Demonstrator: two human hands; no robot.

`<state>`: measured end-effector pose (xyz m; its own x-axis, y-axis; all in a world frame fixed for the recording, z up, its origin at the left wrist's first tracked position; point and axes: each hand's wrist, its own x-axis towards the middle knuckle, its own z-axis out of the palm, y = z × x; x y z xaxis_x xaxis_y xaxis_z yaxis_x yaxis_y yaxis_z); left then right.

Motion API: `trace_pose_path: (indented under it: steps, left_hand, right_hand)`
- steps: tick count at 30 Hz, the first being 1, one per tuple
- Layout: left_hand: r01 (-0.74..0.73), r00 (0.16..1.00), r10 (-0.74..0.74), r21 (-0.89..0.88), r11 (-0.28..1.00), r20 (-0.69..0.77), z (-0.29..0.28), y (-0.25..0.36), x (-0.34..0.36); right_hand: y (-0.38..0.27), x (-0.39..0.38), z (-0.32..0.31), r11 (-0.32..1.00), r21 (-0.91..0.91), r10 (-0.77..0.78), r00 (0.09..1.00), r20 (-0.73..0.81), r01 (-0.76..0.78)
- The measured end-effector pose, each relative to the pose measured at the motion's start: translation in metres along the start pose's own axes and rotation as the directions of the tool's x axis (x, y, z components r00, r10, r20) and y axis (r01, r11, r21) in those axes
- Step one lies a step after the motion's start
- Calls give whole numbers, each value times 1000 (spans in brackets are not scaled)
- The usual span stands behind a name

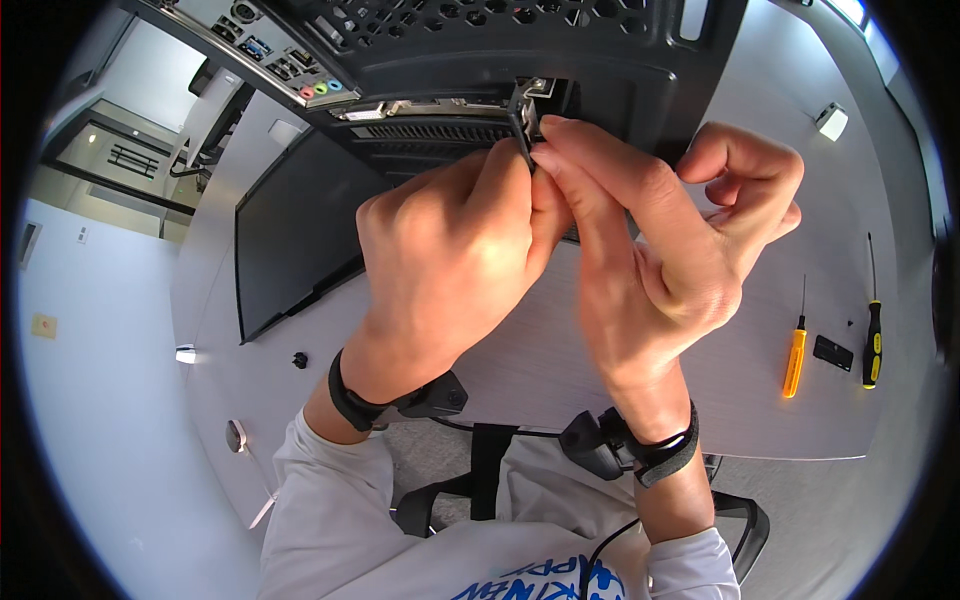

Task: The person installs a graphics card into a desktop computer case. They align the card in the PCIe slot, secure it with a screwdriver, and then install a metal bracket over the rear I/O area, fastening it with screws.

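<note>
A black computer case (pixel 690 50) stands at the top of the view, rear panel toward me, with ports and slots. A small dark metal bracket (pixel 517 110) juts from a slot opening. My left hand (pixel 450 250) is closed on it, fingertips partly hidden behind my knuckles. My right hand (pixel 670 250) pinches at the same bracket with thumb and forefinger, other fingers curled. Both wrists wear black straps with small devices.
A black monitor (pixel 290 240) lies on the desk (pixel 520 360) at left. At right are a yellow screwdriver (pixel 795 360), a yellow-black screwdriver (pixel 872 340), a small black plate (pixel 833 352) and a white object (pixel 831 120). A chair is below.
</note>
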<state>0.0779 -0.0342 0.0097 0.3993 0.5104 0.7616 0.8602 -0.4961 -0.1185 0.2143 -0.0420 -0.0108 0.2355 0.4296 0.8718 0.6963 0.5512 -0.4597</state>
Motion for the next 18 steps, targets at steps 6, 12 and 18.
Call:
trace_pose_path:
  steps: [6,12,18]
  left_hand:
    - [0,1000,0,3,1000,-21,2,0,0]
    - [0,1000,0,38,999,-2,2,0,-1]
    - [22,1000,-22,8,1000,-11,0,1,-1]
  right_hand:
    - [3,-2,3,1000,16,-13,1000,-20,14]
    - [10,-7,13,994,93,-46,996,-80,54]
    - [9,-6,13,992,111,-59,996,-73,67]
